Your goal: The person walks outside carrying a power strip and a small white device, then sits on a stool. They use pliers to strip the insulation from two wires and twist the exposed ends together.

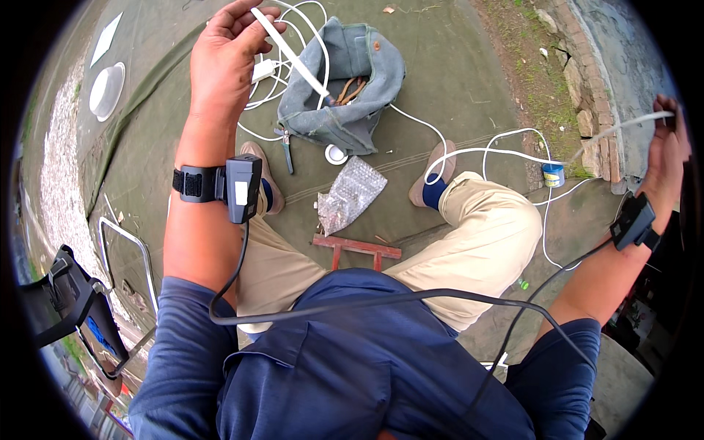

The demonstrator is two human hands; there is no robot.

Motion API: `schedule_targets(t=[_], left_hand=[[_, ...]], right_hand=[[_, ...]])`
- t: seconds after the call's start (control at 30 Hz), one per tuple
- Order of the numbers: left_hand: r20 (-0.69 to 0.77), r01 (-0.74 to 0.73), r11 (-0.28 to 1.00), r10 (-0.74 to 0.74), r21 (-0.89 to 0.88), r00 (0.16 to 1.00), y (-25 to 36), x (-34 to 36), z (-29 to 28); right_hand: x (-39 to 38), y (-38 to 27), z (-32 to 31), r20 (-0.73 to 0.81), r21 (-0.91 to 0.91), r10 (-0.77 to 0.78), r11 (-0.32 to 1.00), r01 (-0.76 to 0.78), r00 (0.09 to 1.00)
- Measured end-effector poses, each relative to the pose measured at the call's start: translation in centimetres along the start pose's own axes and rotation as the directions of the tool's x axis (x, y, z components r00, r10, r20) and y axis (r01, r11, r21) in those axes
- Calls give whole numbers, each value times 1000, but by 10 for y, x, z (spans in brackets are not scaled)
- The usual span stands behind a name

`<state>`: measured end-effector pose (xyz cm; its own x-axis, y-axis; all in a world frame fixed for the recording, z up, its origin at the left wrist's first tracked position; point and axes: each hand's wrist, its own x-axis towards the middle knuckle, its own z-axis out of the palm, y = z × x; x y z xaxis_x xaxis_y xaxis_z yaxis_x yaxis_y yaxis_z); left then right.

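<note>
My left hand, raised at the upper left, pinches a thick white cable near its end. From there the cable slants down to the mouth of a grey-blue cloth bag, in which brownish-orange handles show. Far out at the right edge, my right hand is closed around a white cord, blurred by motion and partly dark. Whether the cord and the cable are one piece, I cannot tell. Loops of thin white cord and a small white box lie beside the bag.
Between my feet are a bubble-wrap pouch, a white roll and a hand tool. A red wooden stool stands close to me. A blue tin sits right, near a stone edge; a white basin lies left.
</note>
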<state>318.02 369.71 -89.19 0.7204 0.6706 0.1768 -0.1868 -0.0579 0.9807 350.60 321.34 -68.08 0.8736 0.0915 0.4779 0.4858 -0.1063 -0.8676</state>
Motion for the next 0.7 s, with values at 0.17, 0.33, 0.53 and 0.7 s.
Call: schedule_targets(t=[0.17,0.33,0.53,0.7], left_hand=[[-59,-76,941,101,330,993,-5,-8,-1],[-13,-68,825,91,561,996,0,-16,9],[116,108,860,-190,498,975,3,-29,25],[400,379,872,-481,310,780,-9,-66,57]], right_hand=[[-103,42,119,248,220,128,958,-184,960],[-164,73,172,387,329,246,863,-383,889],[-204,90,211,490,360,308,781,-511,815],[-229,90,236,608,304,308,762,-572,732]])
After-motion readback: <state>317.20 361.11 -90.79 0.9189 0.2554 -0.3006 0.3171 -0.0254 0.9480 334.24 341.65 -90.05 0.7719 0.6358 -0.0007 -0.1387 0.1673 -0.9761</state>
